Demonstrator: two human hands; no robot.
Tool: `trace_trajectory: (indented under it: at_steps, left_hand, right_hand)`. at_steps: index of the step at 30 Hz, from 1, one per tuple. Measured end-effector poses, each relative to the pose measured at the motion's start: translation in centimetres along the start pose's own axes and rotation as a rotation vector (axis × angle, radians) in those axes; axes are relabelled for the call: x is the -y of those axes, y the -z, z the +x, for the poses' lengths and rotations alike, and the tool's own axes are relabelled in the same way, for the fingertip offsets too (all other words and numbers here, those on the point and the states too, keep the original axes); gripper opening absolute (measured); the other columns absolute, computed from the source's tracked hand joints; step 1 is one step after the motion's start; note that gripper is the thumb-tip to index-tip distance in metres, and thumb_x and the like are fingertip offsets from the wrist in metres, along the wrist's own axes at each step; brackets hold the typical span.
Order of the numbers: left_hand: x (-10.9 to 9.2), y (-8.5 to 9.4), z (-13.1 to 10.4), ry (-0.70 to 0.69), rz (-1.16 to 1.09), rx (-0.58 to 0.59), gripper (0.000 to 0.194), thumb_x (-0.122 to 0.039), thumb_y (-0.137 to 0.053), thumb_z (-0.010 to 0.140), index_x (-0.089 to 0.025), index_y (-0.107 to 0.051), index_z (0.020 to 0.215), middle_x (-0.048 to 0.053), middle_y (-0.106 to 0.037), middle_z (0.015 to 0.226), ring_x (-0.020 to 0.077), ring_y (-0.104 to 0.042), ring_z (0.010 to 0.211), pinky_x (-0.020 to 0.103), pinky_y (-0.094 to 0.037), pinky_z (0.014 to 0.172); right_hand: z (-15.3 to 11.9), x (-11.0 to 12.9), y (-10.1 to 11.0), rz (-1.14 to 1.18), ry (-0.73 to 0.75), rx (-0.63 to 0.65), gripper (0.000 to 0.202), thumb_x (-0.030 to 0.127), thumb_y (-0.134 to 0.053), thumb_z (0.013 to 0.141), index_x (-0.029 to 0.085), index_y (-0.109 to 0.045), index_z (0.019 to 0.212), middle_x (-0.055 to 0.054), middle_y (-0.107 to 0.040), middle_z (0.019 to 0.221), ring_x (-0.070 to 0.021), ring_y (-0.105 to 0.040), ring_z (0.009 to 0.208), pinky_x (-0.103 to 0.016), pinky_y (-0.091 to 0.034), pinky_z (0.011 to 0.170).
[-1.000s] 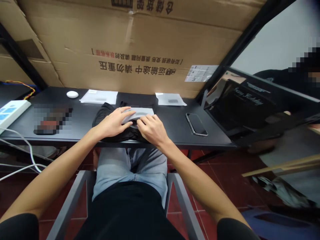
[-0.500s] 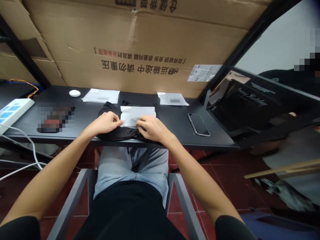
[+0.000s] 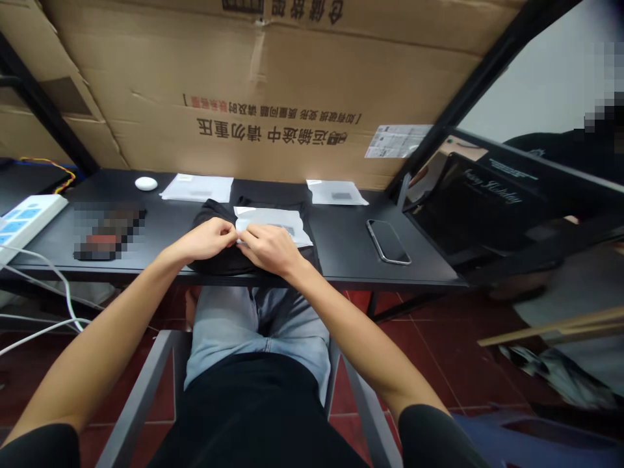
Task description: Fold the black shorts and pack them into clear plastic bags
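A white translucent pouch [image 3: 298, 229] lies on a folded black cloth [image 3: 224, 263] near the desk's front edge. My left hand [image 3: 213, 238] is closed, pinching the pouch's near left corner. My right hand [image 3: 269, 248] lies over the pouch's left part, its fingers pressed together at the same corner, touching the left fingertips. A small dark patch shows through the pouch behind my right hand. Under the right fingers the pouch's edge is hidden.
Two more white pouches [image 3: 202, 188] [image 3: 336, 193] lie at the back of the black desk [image 3: 336, 260]. A phone [image 3: 389, 242] is at the right. A white oval object [image 3: 146, 184] and a power strip [image 3: 29, 221] are at the left. Cardboard [image 3: 273, 71] stands behind.
My right hand has moved left along the pouch to my left hand. The pouch's right side is now uncovered and its dark patch shows. My left hand has hardly moved.
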State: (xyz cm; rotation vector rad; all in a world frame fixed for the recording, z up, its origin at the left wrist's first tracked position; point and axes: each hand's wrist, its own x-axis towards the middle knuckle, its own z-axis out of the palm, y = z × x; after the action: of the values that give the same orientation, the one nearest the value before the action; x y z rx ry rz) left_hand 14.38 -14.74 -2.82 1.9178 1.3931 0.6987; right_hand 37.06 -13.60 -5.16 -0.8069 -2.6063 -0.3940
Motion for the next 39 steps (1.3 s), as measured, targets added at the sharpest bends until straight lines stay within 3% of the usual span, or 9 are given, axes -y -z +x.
trace_trajectory:
  at_steps: [5,13,19,25,33,36,39]
  left_hand:
    - [-0.1,-0.3,0.0,-0.033,-0.056,-0.020,0.030,-0.040,-0.062,0.087,-0.022,-0.052,0.064,-0.002,-0.047,0.063,0.0136,-0.036,0.060,0.030,-0.025,0.059]
    - [-1.0,-0.5,-0.3,-0.044,-0.080,-0.051,0.033,-0.040,-0.061,0.087,-0.022,-0.047,0.064,-0.003,-0.040,0.062,0.0121,-0.031,0.061,0.029,-0.022,0.058]
    - [-1.1,0.2,-0.5,0.022,-0.096,-0.054,0.032,-0.040,-0.063,0.087,-0.022,-0.049,0.064,-0.003,-0.042,0.065,0.0123,-0.032,0.061,0.030,-0.023,0.059]
    - [-0.7,1.1,-0.3,0.058,-0.148,-0.058,0.031,-0.039,-0.065,0.085,-0.023,-0.050,0.063,-0.002,-0.044,0.065,0.0131,-0.035,0.060,0.031,-0.023,0.059]
    - [-0.8,3.1,-0.8,0.030,-0.351,-0.199,0.037,-0.037,-0.072,0.083,-0.023,-0.044,0.063,-0.003,-0.042,0.065,0.0119,-0.035,0.062,0.030,-0.027,0.061]
    - [-1.2,3.0,-0.8,0.009,-0.419,-0.218,0.034,-0.035,-0.073,0.084,-0.023,-0.048,0.064,-0.002,-0.044,0.065,0.0124,-0.042,0.063,0.030,-0.037,0.063]
    - [-2.4,1.6,-0.6,-0.009,-0.590,-0.244,0.030,-0.039,-0.074,0.087,-0.023,-0.055,0.071,-0.001,-0.055,0.069,0.0161,-0.059,0.073,0.034,-0.057,0.083]
  right_hand:
    - [-0.1,0.2,0.0,-0.065,0.068,-0.047,0.030,0.023,-0.045,0.121,0.019,-0.074,0.122,-0.008,-0.077,0.101,-0.0218,-0.065,0.088,-0.034,-0.041,0.072]
    - [-0.5,-0.2,0.8,-0.061,0.048,0.002,0.032,0.024,-0.042,0.121,0.018,-0.073,0.126,-0.008,-0.075,0.100,-0.0223,-0.063,0.089,-0.035,-0.040,0.072]
    - [-1.3,-0.9,1.4,-0.036,0.003,0.065,0.038,0.027,-0.039,0.122,0.021,-0.075,0.111,-0.010,-0.077,0.105,-0.0236,-0.065,0.090,-0.037,-0.038,0.073]
    - [-3.2,-2.5,2.2,-0.029,-0.029,0.059,0.037,0.025,-0.042,0.121,0.021,-0.076,0.105,-0.010,-0.077,0.103,-0.0240,-0.064,0.089,-0.038,-0.035,0.072]
    - [-7.7,-6.4,3.8,-0.095,-0.085,0.023,0.039,0.029,-0.046,0.120,0.021,-0.075,0.094,-0.009,-0.076,0.095,-0.0226,-0.063,0.085,-0.038,-0.032,0.069]
    - [-8.8,-7.4,4.6,-0.083,-0.125,0.007,0.037,0.030,-0.049,0.119,0.021,-0.075,0.094,-0.010,-0.076,0.094,-0.0237,-0.063,0.085,-0.037,-0.036,0.071]
    - [-8.9,-7.5,5.1,-0.067,-0.188,-0.021,0.031,0.030,-0.052,0.117,0.022,-0.076,0.100,-0.012,-0.078,0.100,-0.0272,-0.067,0.091,-0.038,-0.044,0.078]
